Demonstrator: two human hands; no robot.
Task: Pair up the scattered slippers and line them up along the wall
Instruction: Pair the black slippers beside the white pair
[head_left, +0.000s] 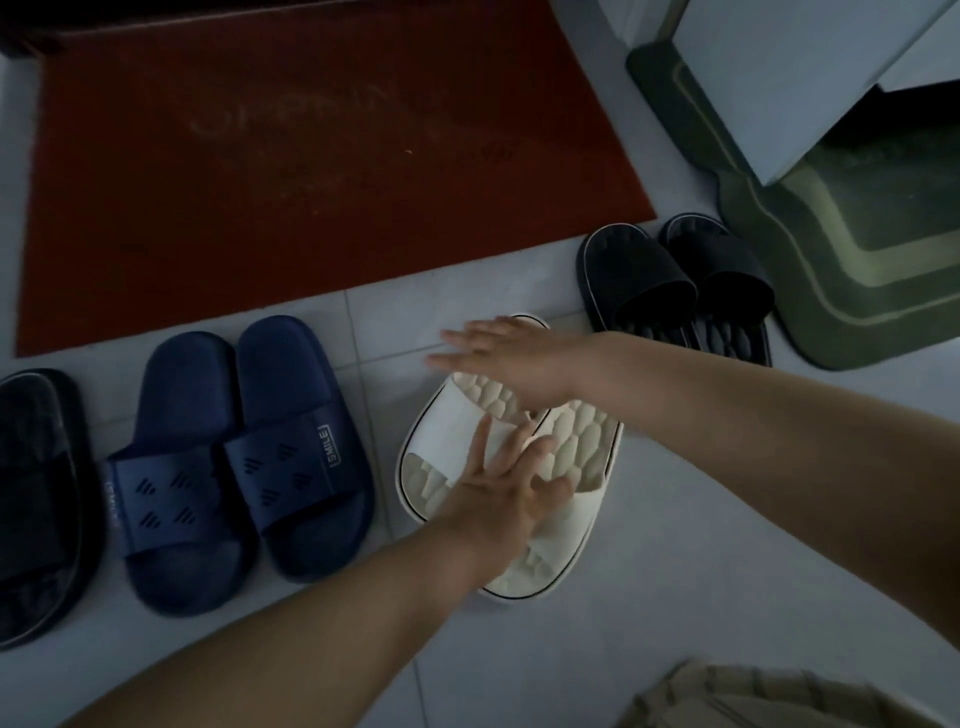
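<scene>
A pair of white slippers (457, 415) with pebbled footbeds lies side by side on the tiled floor in the middle. My left hand (511, 483) hovers over their straps with fingers spread, touching or just above them. My right hand (514, 358) is flat and open above the toe end of the same pair. A navy pair (244, 457) marked SMILE lies to the left. A black pair (675, 286) lies to the right. One dark fuzzy slipper (36, 499) shows at the left edge.
A red doormat (311, 156) lies beyond the slippers. A green mat (857, 270) lies at the right under a white cabinet (810, 78). Beige fabric (769, 696) shows at the bottom right. Pale floor tiles (727, 519) surround the shoes.
</scene>
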